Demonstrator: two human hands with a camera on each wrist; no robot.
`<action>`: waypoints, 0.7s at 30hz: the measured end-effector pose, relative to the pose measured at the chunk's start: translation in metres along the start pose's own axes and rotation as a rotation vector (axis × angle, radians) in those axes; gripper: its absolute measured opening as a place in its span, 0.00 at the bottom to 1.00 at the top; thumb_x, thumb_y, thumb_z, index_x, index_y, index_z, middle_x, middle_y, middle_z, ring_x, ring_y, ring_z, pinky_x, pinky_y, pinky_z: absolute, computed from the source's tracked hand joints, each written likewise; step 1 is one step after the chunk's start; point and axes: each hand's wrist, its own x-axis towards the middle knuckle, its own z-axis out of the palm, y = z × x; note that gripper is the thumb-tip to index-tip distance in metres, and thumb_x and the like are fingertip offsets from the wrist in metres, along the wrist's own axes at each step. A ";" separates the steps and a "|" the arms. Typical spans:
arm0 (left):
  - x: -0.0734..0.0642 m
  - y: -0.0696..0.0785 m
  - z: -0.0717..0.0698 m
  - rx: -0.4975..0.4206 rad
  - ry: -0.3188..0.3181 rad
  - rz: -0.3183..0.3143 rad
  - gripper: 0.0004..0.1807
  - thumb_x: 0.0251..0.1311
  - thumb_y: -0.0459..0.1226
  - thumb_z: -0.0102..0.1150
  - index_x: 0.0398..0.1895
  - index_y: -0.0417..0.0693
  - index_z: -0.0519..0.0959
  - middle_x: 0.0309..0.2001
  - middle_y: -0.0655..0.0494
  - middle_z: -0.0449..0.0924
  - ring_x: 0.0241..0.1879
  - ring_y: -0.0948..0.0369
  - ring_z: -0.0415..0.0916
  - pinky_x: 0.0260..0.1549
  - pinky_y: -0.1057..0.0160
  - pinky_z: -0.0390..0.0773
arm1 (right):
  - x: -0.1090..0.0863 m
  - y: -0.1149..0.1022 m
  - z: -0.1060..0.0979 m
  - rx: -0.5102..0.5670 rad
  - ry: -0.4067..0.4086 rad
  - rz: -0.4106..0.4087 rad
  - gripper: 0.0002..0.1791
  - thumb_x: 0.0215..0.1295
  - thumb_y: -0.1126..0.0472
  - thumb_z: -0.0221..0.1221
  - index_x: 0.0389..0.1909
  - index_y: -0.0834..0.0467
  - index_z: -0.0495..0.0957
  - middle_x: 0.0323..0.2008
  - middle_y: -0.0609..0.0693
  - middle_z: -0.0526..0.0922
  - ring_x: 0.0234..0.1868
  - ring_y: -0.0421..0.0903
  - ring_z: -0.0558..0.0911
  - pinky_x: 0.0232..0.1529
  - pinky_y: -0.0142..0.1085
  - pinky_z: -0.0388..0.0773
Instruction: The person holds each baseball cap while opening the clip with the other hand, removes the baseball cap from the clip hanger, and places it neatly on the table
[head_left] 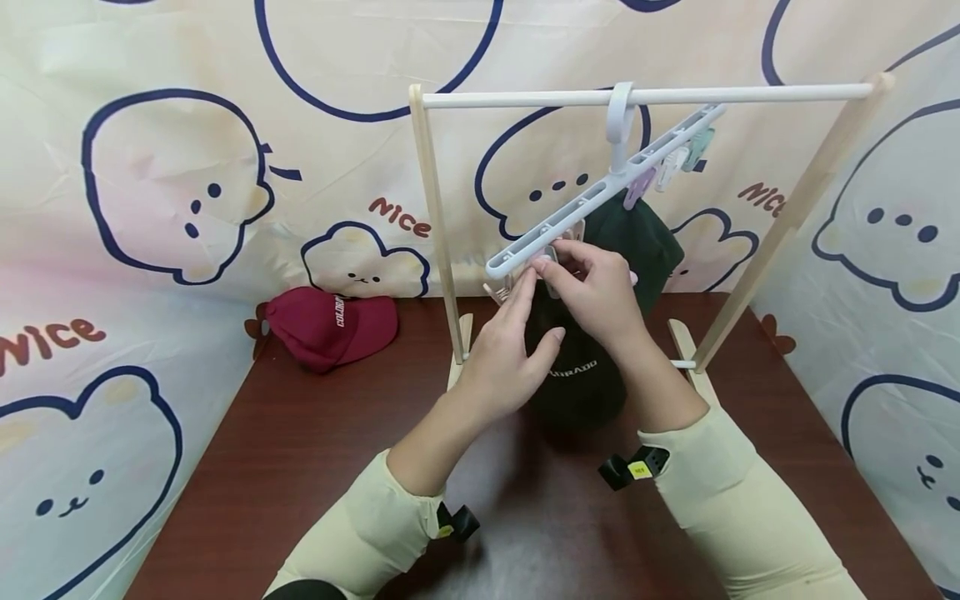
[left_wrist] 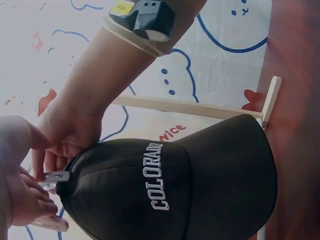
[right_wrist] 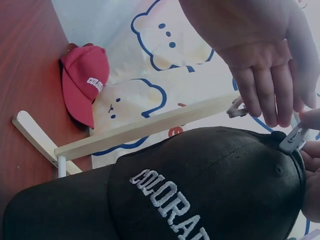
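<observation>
One black cap (head_left: 581, 396), one dark-green cap (head_left: 637, 237), one maroon cap (head_left: 330, 329); one clothespin (right_wrist: 291, 141) pinched by right hand (head_left: 602, 287), left hand (head_left: 506, 358) straight-fingered.

Red cap (head_left: 330, 329) on dark wooden table (head_left: 315, 450), near bear-print backdrop (head_left: 352, 158) lettered "Nice".

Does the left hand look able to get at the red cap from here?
Probably yes: the red cap lies uncovered on the table, outside the rack. The left hand looks free, though it may have to steer round the rack's left post.
</observation>
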 end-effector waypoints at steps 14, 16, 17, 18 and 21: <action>0.018 0.007 0.000 0.242 -0.099 -0.051 0.22 0.70 0.33 0.50 0.65 0.37 0.67 0.63 0.47 0.73 0.57 0.55 0.75 0.54 0.57 0.78 | 0.002 0.007 -0.002 0.081 -0.029 0.048 0.17 0.66 0.53 0.64 0.47 0.60 0.85 0.26 0.56 0.82 0.26 0.45 0.75 0.26 0.29 0.73; 0.021 0.009 0.000 0.296 -0.087 -0.037 0.14 0.69 0.32 0.51 0.56 0.38 0.71 0.52 0.48 0.76 0.45 0.54 0.78 0.43 0.55 0.80 | 0.002 0.007 -0.003 0.100 -0.028 0.049 0.16 0.65 0.53 0.64 0.47 0.60 0.85 0.25 0.56 0.82 0.26 0.45 0.75 0.26 0.29 0.73; 0.021 0.010 0.000 0.316 -0.079 -0.031 0.12 0.68 0.32 0.52 0.52 0.38 0.71 0.48 0.49 0.77 0.41 0.54 0.77 0.40 0.55 0.80 | 0.002 0.007 -0.003 0.107 -0.027 0.050 0.16 0.65 0.53 0.64 0.46 0.60 0.85 0.25 0.56 0.81 0.26 0.45 0.75 0.25 0.29 0.73; 0.022 0.011 0.000 0.333 -0.070 -0.023 0.11 0.68 0.32 0.53 0.50 0.38 0.72 0.45 0.49 0.76 0.40 0.54 0.77 0.38 0.55 0.80 | 0.002 0.007 -0.003 0.110 -0.027 0.052 0.16 0.65 0.53 0.64 0.46 0.60 0.85 0.25 0.56 0.82 0.26 0.44 0.76 0.25 0.29 0.73; 0.022 0.012 0.000 0.382 -0.041 0.004 0.11 0.65 0.32 0.57 0.48 0.38 0.74 0.44 0.49 0.77 0.39 0.53 0.78 0.36 0.56 0.81 | 0.003 0.007 -0.004 0.126 -0.031 0.058 0.16 0.65 0.54 0.64 0.46 0.61 0.85 0.26 0.56 0.82 0.27 0.44 0.76 0.26 0.29 0.73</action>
